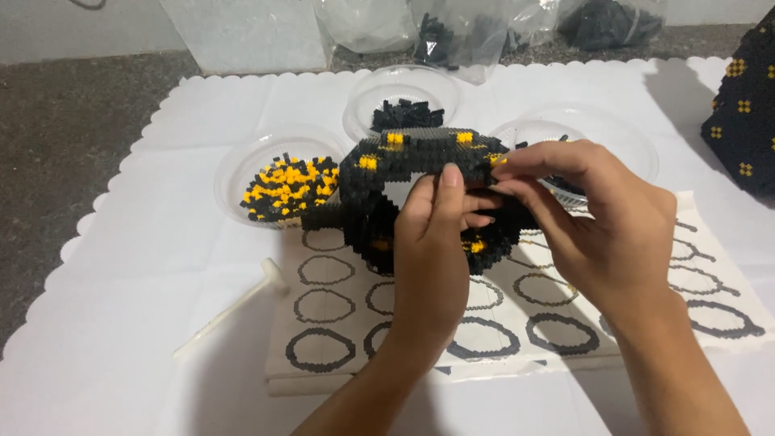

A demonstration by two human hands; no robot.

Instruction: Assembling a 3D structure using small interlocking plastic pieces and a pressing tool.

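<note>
White scalloped table cover [145, 266] carries 3 clear bowls of bricks. Left hand [432, 258] and right hand [601, 218] both grip the black-and-yellow brick model [404, 165] above the ring-pattern sheet [323, 323].

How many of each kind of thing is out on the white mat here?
Clear plastic bowls: 3
Black and yellow brick model, held by the left hand and right hand: 1
Sheet printed with rings: 1
White plastic tool: 1
Total: 6
</note>
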